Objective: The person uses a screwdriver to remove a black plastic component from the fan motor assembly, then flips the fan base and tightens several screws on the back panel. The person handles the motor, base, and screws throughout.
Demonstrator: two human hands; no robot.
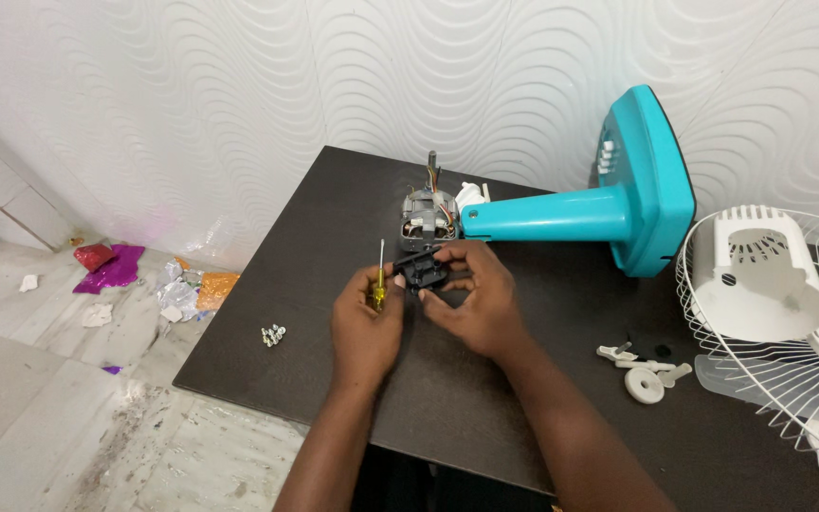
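Teal fan stand (609, 204), white wire grille (789, 370), dark table (334, 218)

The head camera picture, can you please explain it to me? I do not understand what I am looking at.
A camera worn on a person's head looks down at their two bare hands over a dark table. The left hand holds a small yellow-handled screwdriver. The right hand holds a small black plastic part. Behind them lies a turquoise fan stand on its side, with its bare motor exposed. A few screws lie to the left; white plastic pieces and a white fan grille lie to the right.
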